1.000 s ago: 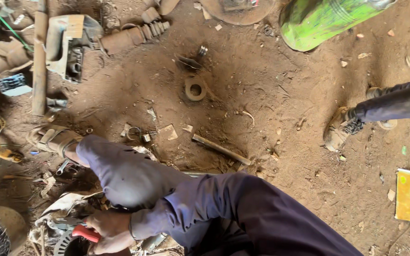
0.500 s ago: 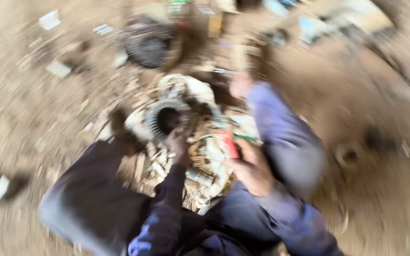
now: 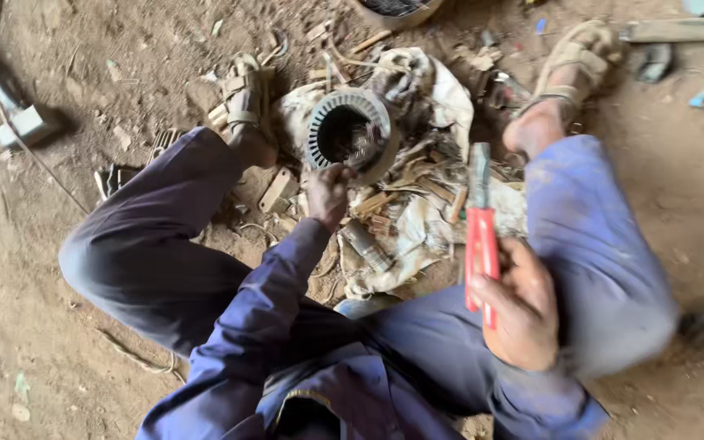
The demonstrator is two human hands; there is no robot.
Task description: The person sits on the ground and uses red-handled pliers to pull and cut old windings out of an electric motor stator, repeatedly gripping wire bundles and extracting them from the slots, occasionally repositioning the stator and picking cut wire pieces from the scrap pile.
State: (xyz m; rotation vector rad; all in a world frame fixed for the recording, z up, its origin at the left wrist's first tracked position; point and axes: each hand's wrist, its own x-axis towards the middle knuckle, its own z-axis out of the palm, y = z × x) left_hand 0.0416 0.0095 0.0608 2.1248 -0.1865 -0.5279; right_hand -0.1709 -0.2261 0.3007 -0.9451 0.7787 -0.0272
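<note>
Two hands working: left hand (image 3: 329, 191) pinching at stator (image 3: 349, 133) rim, fingers bunched; stator lying just ahead of it, bore facing up. Right hand (image 3: 521, 314) gripping pliers (image 3: 480, 232), fist closed round red handles, long axis pointing forward, jaws well short of stator. Left hand nearer. Sacking (image 3: 417, 236) lying beneath, sandals (image 3: 568, 61) flanking.

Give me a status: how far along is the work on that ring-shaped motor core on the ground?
Looks done: the slotted motor core lies bare on a cloth, with strips and scraps around it. In hand: the left hand is at the core's rim, and the right hand holds red-handled pliers raised off it. Left: some wire strands appear to remain in the bore, though blur hides how many.
</note>
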